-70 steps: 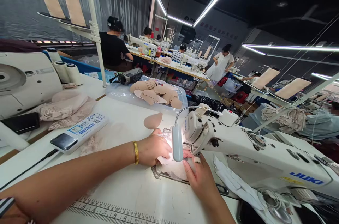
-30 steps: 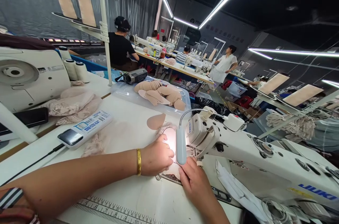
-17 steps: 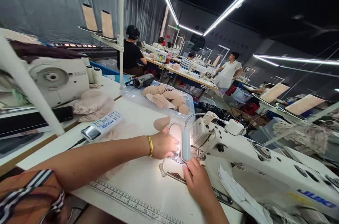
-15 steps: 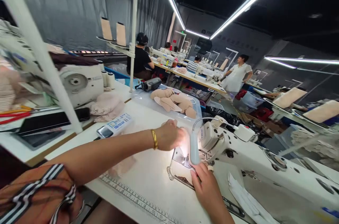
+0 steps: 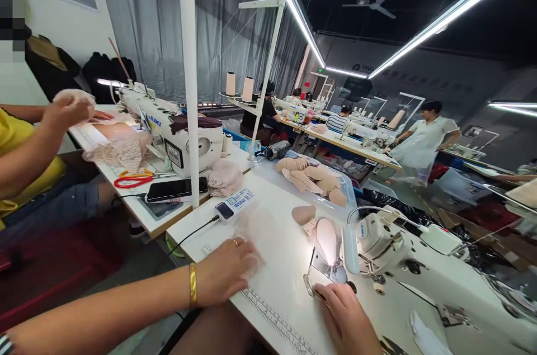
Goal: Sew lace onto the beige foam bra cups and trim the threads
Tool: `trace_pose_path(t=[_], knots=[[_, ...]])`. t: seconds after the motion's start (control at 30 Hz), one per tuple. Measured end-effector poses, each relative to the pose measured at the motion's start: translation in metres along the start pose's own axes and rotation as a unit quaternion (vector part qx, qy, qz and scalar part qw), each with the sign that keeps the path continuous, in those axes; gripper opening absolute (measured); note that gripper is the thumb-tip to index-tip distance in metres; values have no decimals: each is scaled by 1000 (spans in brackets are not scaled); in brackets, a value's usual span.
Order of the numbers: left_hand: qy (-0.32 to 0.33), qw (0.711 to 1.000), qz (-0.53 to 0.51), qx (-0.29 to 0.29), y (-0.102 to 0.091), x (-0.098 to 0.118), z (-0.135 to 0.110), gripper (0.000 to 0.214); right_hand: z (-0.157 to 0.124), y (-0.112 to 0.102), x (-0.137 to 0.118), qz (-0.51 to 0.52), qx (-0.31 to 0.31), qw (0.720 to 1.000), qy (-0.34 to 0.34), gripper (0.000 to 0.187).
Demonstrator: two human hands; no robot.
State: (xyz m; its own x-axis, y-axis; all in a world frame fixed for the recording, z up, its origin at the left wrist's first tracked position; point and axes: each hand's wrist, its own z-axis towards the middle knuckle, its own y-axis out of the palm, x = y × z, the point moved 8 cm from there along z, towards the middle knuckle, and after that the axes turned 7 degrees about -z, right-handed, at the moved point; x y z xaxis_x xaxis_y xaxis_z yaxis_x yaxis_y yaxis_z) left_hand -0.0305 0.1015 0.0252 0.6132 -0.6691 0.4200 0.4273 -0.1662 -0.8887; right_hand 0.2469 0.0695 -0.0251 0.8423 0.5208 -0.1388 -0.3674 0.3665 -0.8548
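Note:
My left hand (image 5: 226, 272), wearing a gold bracelet (image 5: 193, 285), is at the table's front edge. Its thumb stands apart from the partly blurred fingers, which touch a sheer pale fabric (image 5: 254, 229). Low beside the needle plate, my right hand (image 5: 346, 313) has its fingers curled together; whatever is between them is hidden. A beige oval pad (image 5: 328, 236) lies lit at the needle area of the white sewing machine (image 5: 444, 271), under a bendable lamp (image 5: 351, 246). Behind it lie another beige pad (image 5: 302, 214) and a lacy piece (image 5: 310, 227).
A clear plastic tray (image 5: 351, 190) of beige pads stands behind. A small device with a screen (image 5: 225, 209) lies at left on its cable. A ruler strip (image 5: 272, 313) runs along the front edge. A co-worker's arm (image 5: 33, 148) is at a neighbouring machine (image 5: 201, 145) on the left.
My left hand has left the needle area and moved left and toward me, to the sheer fabric. The pad at the needle now shows. My right hand has drawn slightly nearer. The view has turned left.

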Motion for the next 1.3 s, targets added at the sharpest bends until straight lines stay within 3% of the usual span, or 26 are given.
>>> trace_pose_path(t=[0.1, 0.2, 0.27, 0.33, 0.43, 0.53, 0.7, 0.87, 1.03, 1.13, 1.23, 1.3], knots=[[47, 996, -38, -60, 30, 32, -23, 31, 11, 0, -41, 52, -11, 999, 4, 30], [80, 981, -158, -83, 29, 43, -23, 14, 18, -2, -66, 47, -9, 999, 13, 30], [11, 978, -207, -26, 16, 23, -7, 17, 15, -5, -76, 34, -2, 999, 15, 30], [-108, 973, -202, 43, 7, -8, 11, 27, 7, -9, -83, 33, 8, 999, 19, 32], [-143, 963, -225, 37, 16, -24, 38, 23, -6, -13, -89, 57, 5, 998, 28, 33], [-143, 944, -296, 11, 31, -21, 56, 14, -14, -21, -82, 104, -11, 993, 55, 32], [-153, 861, -483, -42, 40, -6, 62, 26, -8, -34, -41, 163, -12, 962, 217, 38], [-162, 764, -621, -71, 32, 11, 55, 33, 13, -1, -32, 349, -88, 873, 328, 68], [-155, 696, -696, -87, 26, 22, 51, 44, 39, 14, -51, 472, -97, 823, 300, 63], [-156, 671, -718, -100, 27, 23, 52, 48, 45, 5, -60, 530, -80, 795, 286, 60], [-181, 630, -738, -159, 40, 24, 47, 52, 44, -9, -68, 566, -69, 776, 270, 53], [-190, 622, -733, -200, 47, 24, 44, 54, 42, -14, -73, 585, -77, 766, 257, 48]])
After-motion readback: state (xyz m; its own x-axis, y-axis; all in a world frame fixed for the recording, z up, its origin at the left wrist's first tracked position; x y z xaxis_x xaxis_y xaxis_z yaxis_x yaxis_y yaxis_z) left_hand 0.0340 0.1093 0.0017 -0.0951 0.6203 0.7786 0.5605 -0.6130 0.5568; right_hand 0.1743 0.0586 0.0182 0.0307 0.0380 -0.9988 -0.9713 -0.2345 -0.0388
